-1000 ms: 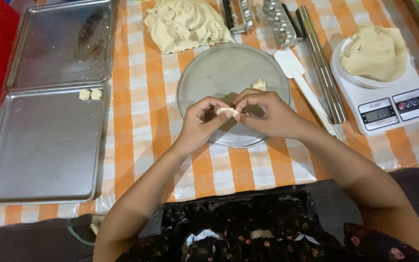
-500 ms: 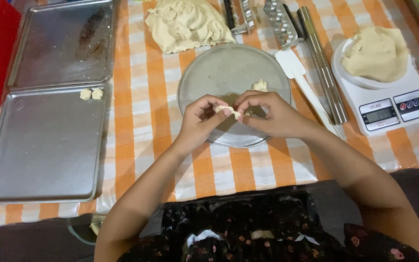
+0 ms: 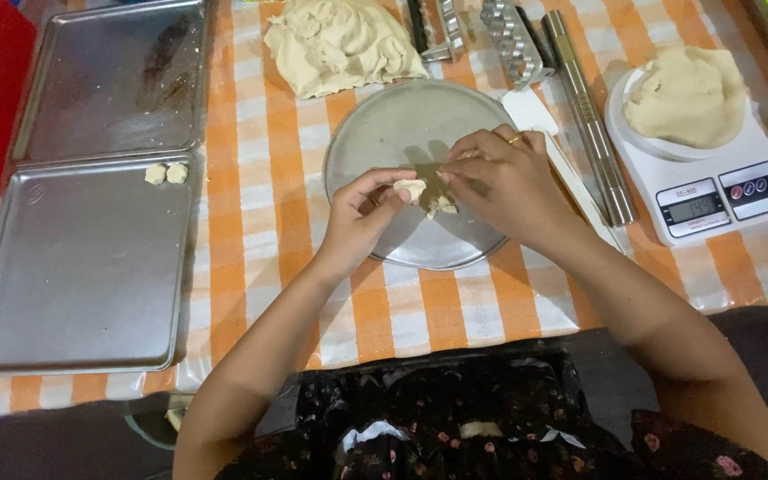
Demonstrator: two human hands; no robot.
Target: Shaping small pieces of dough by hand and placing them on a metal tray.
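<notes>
Head view: left hand (image 3: pixel 362 218) and right hand (image 3: pixel 500 182) brought close over the round metal plate (image 3: pixel 375 142), both pinching one small piece of dough (image 3: pixel 421 196) between the fingertips, held just above the plate's middle. Fingers curled, not spread; piece looks uneven, partly pulled or folded. Judged as a shaping step: a small portion being worked into form between both hands.

Beside the plate, to the left, two flat baking trays on the orange-checked table (image 3: pixel 260 293); the nearer tray (image 3: pixel 82 284) carrying two small shaped dough pieces (image 3: pixel 165 173) at its far corner, touching each other; the farther tray (image 3: pixel 108 80) bare of dough. Beyond the plate, a big heap of dough (image 3: pixel 340 44). To the right, metal cutters (image 3: pixel 508 36), a rolling rod (image 3: pixel 584 116), a white scraper (image 3: pixel 535 116), and a kitchen scale (image 3: pixel 713 178) bearing another lump of dough (image 3: pixel 686 93).

Next move, likely: finishing the form with light, even pressure, then a reach leftwards to the nearer tray, beside the two pieces.
</notes>
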